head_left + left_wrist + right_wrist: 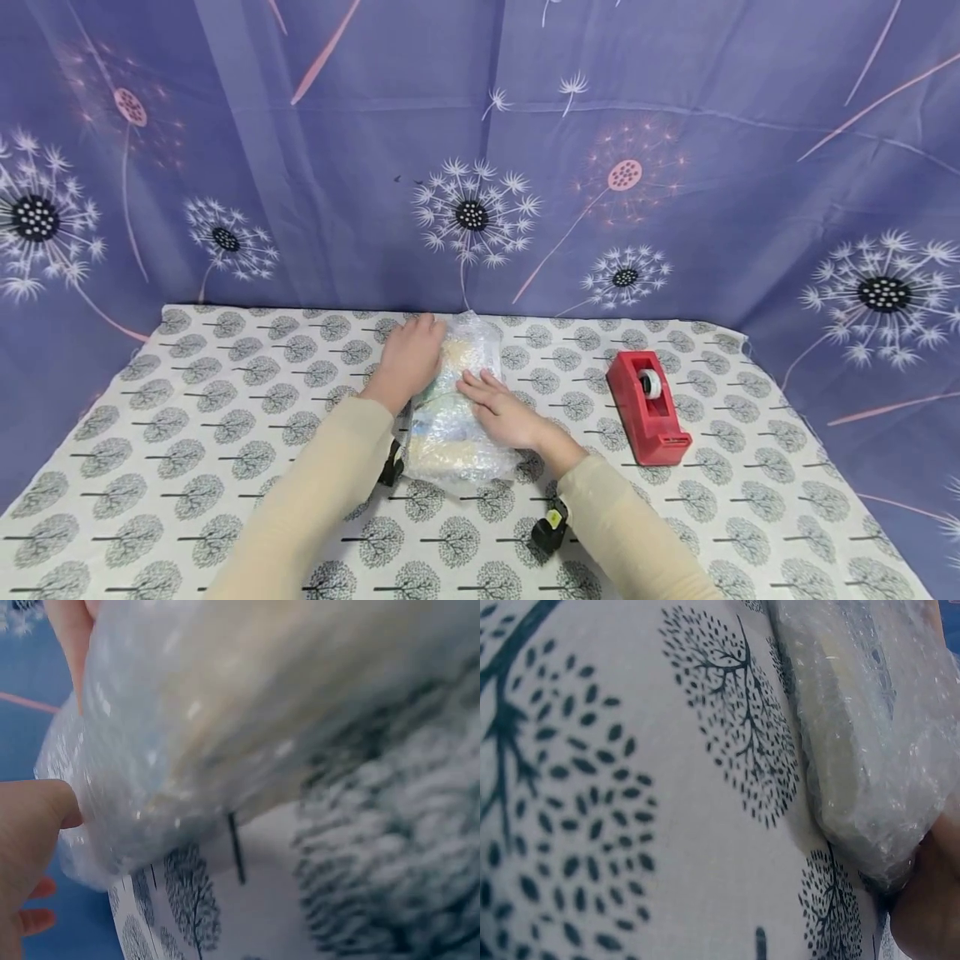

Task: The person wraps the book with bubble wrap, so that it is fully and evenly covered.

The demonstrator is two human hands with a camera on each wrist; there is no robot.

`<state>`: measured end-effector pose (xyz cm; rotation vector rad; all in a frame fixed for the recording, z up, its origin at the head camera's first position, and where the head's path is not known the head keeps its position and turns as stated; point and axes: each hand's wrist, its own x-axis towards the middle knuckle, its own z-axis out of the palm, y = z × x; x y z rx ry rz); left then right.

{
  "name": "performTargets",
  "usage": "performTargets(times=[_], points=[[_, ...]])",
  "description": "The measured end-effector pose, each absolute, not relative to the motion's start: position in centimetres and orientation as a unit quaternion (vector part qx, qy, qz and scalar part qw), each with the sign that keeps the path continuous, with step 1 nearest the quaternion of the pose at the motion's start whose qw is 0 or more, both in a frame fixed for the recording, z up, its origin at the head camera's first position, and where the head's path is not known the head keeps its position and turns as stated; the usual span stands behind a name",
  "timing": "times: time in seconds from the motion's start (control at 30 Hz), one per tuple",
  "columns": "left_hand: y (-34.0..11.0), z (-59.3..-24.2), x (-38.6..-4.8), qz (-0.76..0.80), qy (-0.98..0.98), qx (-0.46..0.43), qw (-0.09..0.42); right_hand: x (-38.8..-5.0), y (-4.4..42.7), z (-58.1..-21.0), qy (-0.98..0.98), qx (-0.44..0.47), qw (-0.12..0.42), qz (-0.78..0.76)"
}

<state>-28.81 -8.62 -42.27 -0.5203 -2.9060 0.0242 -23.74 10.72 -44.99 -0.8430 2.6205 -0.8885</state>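
A package in clear bubble wrap point(450, 417) lies lengthwise on the table, with pale yellowish and bluish contents blurred by the wrap. At its far left edge, my left hand point(411, 354) holds the wrap with bent fingers. The left wrist view shows that hand point(30, 840) with one digit against the bubble wrap point(127, 750) and other fingertips curled below. My right hand point(506, 412) rests across the package's top from the right, fingers extended. In the right wrist view, part of this hand point(930, 907) touches the wrap point(885, 750).
A red tape dispenser point(648, 408) with a white roll of tape point(650, 384) stands to the right of the package. White cloth with tree prints point(247, 417) covers the table. Behind the table's far edge hangs a purple dandelion curtain point(360, 208).
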Motion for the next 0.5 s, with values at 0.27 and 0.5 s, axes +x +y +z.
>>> performTargets(times=[0.27, 0.5], points=[[-7.7, -41.4, -25.8, -0.050, -0.977, -0.209, -0.003, -23.7, 10.8, -45.1, 0.902, -0.288, 0.120, -0.298], [-7.3, -41.1, -24.8, -0.075, -0.968, -0.189, -0.144, -23.7, 10.8, -45.2, 0.902, -0.285, 0.125, -0.299]])
